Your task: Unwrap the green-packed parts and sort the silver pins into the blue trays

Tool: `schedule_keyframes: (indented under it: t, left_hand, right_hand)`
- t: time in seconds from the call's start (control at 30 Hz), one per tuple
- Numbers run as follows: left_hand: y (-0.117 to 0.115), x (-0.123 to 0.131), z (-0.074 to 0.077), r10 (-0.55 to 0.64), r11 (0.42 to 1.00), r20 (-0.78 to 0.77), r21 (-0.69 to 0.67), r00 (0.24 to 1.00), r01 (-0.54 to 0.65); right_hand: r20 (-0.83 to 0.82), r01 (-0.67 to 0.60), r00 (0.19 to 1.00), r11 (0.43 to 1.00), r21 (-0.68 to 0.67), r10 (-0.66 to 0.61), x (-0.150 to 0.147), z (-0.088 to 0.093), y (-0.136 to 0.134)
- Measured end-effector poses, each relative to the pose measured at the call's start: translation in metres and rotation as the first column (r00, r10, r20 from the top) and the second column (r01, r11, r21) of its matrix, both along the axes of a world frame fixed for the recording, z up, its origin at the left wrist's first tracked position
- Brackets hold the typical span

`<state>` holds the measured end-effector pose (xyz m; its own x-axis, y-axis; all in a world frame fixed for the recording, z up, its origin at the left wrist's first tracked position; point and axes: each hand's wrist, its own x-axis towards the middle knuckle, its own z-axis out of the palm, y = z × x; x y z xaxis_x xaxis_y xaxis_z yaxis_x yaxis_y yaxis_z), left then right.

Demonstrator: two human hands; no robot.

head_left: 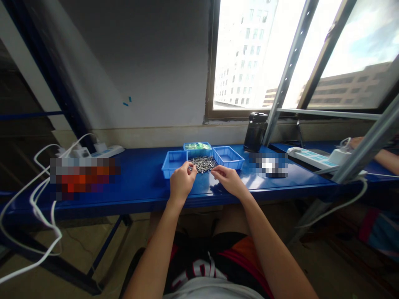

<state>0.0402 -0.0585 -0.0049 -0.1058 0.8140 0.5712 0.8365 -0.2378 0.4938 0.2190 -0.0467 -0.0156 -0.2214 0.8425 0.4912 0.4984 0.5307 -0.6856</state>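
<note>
A pile of small silvery metal pieces (203,163), which look like screws or nails, lies on the blue table between the bins. My left hand (182,181) is at the pile's near left edge, thumb and fingers drawn together in a pinch; whatever is between them is too small to name. At the near right edge, my right hand (229,179) also has its fingertips pressed together, with their contents too small to make out. Blue plastic bins stand around the pile: a left bin (166,169), a right bin (239,162) and a back bin (187,145) holding green, bag-like material.
A black container (254,132) stands by the window. Power strips (311,157) with white cables (40,207) lie at both sides of the blue table (140,182). Blurred-out items sit left and right. A metal post rises at right, with another person's arm (386,160) beyond it.
</note>
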Motion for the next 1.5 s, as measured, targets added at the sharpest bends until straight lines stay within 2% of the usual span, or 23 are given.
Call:
schedule_keyframes:
  t: [0.1, 0.2, 0.5, 0.63, 0.83, 1.03, 1.17, 1.27, 1.33, 1.4, 1.47, 1.5]
  left_hand:
    - [0.000, 0.000, 0.000, 0.128, 0.992, 0.047, -0.001, 0.991, -0.128]
    - [0.000, 0.000, 0.000, 0.198, 0.980, 0.065, -0.032, 0.978, -0.197]
    - [0.003, -0.003, -0.001, 0.247, 0.967, 0.141, -0.105, 0.959, -0.233]
    - [0.005, -0.004, -0.002, 0.257, 0.962, 0.122, -0.124, 0.959, -0.242]
    - [0.003, -0.002, -0.004, 0.135, 0.989, 0.003, -0.053, 0.991, -0.135]
    - [0.007, -0.003, -0.005, -0.040, 0.989, -0.126, -0.145, 0.991, 0.021]
    - [0.007, 0.001, -0.007, -0.086, 0.983, -0.226, -0.178, 0.970, 0.046]
    - [0.002, 0.003, -0.004, -0.069, 0.993, -0.238, -0.109, 0.969, 0.044]
    - [-0.003, 0.001, -0.001, 0.003, 0.999, -0.205, 0.041, 0.979, 0.006]
    - [-0.007, -0.005, 0.001, 0.114, 0.978, -0.171, 0.195, 0.979, -0.080]
    - [-0.010, -0.014, 0.001, 0.206, 0.963, -0.197, 0.215, 0.958, -0.163]
    - [-0.011, -0.018, 0.000, 0.210, 0.968, -0.222, 0.187, 0.952, -0.170]
  right_hand:
    - [0.006, -0.009, 1.000, 1.000, -0.007, 0.009, 0.001, 0.000, 0.000]
    - [0.009, -0.013, 1.000, 1.000, -0.009, 0.013, 0.002, 0.000, 0.000]
    - [0.003, -0.023, 1.000, 0.999, -0.027, 0.023, 0.000, 0.002, -0.002]
    - [0.004, -0.027, 1.000, 0.999, -0.032, 0.027, 0.001, 0.002, -0.002]
    - [0.009, -0.019, 1.000, 1.000, -0.015, 0.019, 0.000, 0.001, 0.000]
    - [0.025, -0.004, 1.000, 1.000, -0.006, 0.004, 0.000, 0.001, 0.001]
    - [0.027, -0.005, 1.000, 1.000, -0.009, 0.006, 0.000, 0.001, 0.002]
    - [0.026, -0.007, 1.000, 1.000, -0.008, 0.007, 0.000, 0.001, 0.001]
    - [0.026, -0.008, 1.000, 1.000, -0.013, 0.008, 0.000, 0.001, 0.001]
    - [0.022, -0.014, 1.000, 1.000, -0.023, 0.015, 0.000, 0.002, 0.001]
    - [0.021, -0.023, 1.000, 0.999, -0.029, 0.023, 0.000, 0.002, 0.000]
    - [0.023, -0.026, 0.999, 0.999, -0.029, 0.026, 0.000, 0.002, -0.001]
